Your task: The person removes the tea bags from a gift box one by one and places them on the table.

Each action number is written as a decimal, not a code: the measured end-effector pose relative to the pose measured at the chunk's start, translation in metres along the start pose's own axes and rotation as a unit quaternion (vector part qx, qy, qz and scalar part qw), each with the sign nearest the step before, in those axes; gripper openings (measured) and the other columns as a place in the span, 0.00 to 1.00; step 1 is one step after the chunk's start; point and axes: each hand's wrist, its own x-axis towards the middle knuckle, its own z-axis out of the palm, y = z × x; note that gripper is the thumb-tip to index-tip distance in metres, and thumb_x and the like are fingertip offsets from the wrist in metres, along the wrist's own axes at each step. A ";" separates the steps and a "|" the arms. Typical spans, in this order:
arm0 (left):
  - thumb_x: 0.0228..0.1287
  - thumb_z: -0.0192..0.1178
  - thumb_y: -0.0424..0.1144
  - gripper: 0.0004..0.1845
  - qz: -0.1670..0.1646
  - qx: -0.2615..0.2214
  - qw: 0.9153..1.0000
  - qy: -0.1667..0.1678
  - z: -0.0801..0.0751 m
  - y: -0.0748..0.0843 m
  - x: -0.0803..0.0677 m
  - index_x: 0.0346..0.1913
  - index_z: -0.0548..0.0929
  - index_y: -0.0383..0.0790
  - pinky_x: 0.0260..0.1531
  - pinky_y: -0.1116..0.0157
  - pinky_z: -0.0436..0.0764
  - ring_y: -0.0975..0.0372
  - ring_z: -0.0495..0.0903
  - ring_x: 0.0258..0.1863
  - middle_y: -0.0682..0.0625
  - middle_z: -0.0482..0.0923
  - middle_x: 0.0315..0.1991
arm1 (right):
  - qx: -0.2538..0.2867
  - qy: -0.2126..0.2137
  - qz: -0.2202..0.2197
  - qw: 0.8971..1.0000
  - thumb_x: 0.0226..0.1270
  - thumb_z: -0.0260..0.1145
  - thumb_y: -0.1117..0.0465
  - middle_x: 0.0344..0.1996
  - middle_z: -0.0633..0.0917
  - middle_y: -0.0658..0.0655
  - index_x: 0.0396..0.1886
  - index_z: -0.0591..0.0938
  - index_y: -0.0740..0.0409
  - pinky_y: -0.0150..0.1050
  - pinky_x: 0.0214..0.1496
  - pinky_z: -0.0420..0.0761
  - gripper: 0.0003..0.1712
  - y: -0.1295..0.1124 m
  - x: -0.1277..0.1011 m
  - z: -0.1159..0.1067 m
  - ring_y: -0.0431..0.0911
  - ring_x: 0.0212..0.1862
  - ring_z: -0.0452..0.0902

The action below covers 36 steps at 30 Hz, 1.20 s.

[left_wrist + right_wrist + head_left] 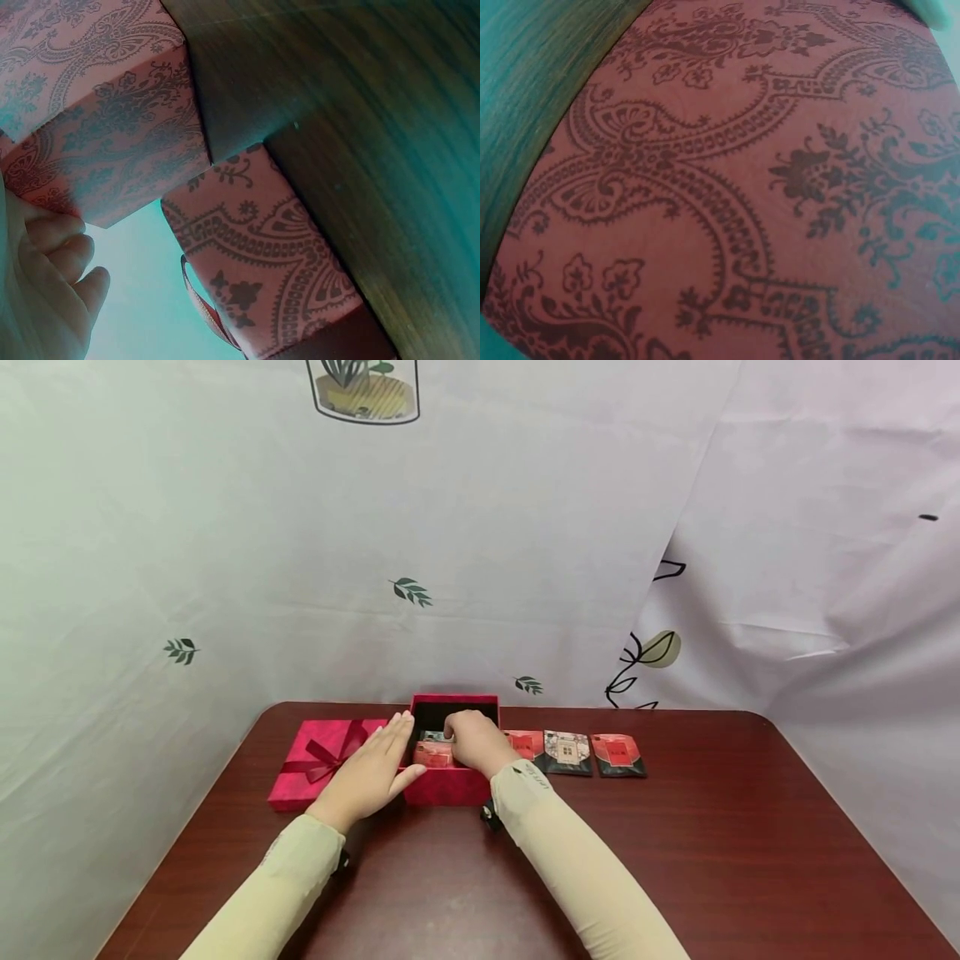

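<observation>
A red patterned gift box (450, 787) stands uncovered near the back of the table, with small packets (433, 753) inside. My right hand (477, 743) reaches down into its right half with bent fingers; the fingertips are hidden, so I cannot tell what they hold. At the box's left side lies my left hand (370, 777), fingers straight and thumb spread towards the front rim. The left wrist view has the left hand's fingers (90, 289) against the box wall (112, 135). Only the box's patterned side (705, 195) fills most of the right wrist view.
Left of the box lies its red lid (311, 747) with a dark ribbon bow. To the right, a red packet (525, 745), a pale packet (567, 752) and another red packet (618, 753) lie in a row on the brown table (712, 843). A white patterned cloth (525, 527) hangs behind.
</observation>
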 end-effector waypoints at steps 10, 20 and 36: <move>0.74 0.57 0.55 0.43 -0.007 -0.004 1.000 -0.009 0.000 0.000 -0.001 0.77 0.57 0.26 0.75 0.47 0.56 0.45 0.52 0.79 0.35 0.54 0.78 | 0.047 -0.002 -0.022 0.999 0.65 0.67 0.70 0.33 0.87 0.52 0.43 0.88 0.60 0.37 0.42 0.83 0.09 0.002 -0.001 0.000 0.41 0.32 0.79; 0.74 0.57 0.55 0.43 -0.006 -0.009 1.000 -0.006 -0.001 0.000 -0.001 0.77 0.57 0.26 0.75 0.47 0.56 0.45 0.51 0.79 0.35 0.54 0.79 | 0.060 0.015 -0.057 0.996 0.69 0.67 0.67 0.28 0.83 0.48 0.42 0.88 0.57 0.33 0.39 0.80 0.06 0.002 -0.005 -0.003 0.38 0.30 0.77; 0.75 0.54 0.57 0.44 -0.001 -0.013 1.000 0.005 0.001 -0.001 -0.002 0.77 0.57 0.26 0.75 0.46 0.57 0.44 0.53 0.78 0.34 0.55 0.78 | 0.166 0.113 -0.060 0.978 0.70 0.67 0.65 0.36 0.84 0.52 0.44 0.87 0.56 0.33 0.42 0.82 0.07 0.013 -0.008 0.001 0.41 0.36 0.79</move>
